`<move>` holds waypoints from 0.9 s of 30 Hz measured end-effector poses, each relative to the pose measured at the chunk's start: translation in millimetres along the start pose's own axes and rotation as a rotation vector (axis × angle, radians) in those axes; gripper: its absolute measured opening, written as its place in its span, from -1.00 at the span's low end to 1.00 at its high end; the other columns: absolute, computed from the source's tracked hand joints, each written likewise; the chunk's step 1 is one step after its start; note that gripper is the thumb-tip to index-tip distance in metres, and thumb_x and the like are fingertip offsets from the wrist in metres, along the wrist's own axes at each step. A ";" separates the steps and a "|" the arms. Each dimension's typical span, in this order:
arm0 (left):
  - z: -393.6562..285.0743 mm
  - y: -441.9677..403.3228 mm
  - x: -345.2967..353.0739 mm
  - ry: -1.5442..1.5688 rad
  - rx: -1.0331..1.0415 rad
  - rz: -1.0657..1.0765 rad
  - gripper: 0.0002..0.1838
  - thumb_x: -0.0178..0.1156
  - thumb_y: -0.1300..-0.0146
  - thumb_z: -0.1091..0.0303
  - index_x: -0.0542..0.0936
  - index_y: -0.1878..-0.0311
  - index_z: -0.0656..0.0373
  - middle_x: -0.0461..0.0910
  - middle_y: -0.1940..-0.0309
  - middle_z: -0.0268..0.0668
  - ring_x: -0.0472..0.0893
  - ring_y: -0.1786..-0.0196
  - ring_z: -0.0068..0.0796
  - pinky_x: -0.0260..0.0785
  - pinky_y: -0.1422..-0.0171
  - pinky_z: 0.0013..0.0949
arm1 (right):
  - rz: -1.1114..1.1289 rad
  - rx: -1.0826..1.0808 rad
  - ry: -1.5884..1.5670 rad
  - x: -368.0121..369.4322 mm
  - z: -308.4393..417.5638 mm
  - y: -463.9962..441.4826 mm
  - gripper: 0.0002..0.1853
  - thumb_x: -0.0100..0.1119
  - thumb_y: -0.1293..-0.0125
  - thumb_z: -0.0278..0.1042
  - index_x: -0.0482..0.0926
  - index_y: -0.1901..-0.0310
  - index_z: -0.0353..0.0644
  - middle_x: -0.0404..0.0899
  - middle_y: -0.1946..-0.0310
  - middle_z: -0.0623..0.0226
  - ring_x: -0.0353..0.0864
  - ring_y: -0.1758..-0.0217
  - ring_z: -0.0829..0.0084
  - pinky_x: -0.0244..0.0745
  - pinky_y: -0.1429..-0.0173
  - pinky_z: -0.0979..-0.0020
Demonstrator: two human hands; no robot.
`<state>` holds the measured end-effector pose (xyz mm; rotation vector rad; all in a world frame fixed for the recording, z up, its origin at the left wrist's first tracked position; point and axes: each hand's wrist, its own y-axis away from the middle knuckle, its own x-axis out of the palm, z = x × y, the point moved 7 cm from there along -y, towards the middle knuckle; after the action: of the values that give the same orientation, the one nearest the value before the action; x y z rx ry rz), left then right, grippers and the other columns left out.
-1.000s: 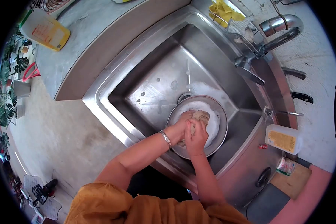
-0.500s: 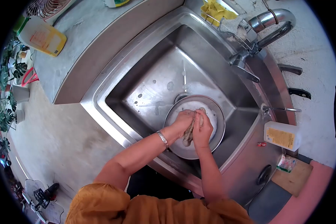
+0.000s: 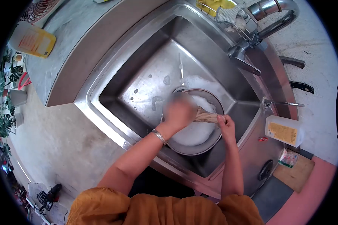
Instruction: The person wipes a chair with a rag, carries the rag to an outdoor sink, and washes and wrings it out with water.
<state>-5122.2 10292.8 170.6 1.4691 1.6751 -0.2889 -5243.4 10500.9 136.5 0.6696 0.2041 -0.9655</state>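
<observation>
"Two bare hands show on my feed, the left hand [image 3: 179, 110] and the right hand [image 3: 227, 126], both at the round metal basin [image 3: 214, 140]. What are they on?"

"I make out a tan cloth [image 3: 206, 116] between them. The right hand pinches one end of it, thumb and fingers together, near the basin's right rim."

"And the left?"

"Blurred on my screen. The tan cloth comes out from beside it, but I cannot tell whether those fingers are clamped on it or slack. All I get clearly there is the silver band [image 3: 159, 137] at the wrist."

"Where does the cloth hang, by your view?"

"It spans from hand to hand over the basin, rumpled along its length, with white suds [image 3: 193, 133] below it."

"I have the basin standing inside the steel sink [image 3: 146, 90]. Same for you?"

"Yes, towards the person's side, with thinner foam on the sink floor beyond it. Past that I see the faucet [image 3: 291, 17] and, next to it, a wire rack holding some yellow fabric [image 3: 218, 4]."

"On the right I also get a jug [image 3: 284, 130] with a yellow label, and on the left counter a bottle [image 3: 32, 39] of yellow liquid."
</observation>
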 end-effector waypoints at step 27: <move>13.2 -18.2 8.9 0.643 -0.097 -0.171 -0.61 0.02 -0.25 0.14 0.51 0.01 0.25 0.56 0.15 -0.01 0.56 0.08 -0.10 0.37 -0.04 -0.25 | 0.341 0.067 -0.535 31.0 48.0 37.5 -0.90 -0.06 -0.17 -0.50 0.39 0.27 -0.23 0.44 0.23 0.35 0.43 0.12 0.49 0.28 -0.10 0.47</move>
<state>-5131.9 10285.1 149.8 1.4314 2.2910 0.2003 -5201.5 10464.8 176.5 0.4652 -0.4053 -0.7907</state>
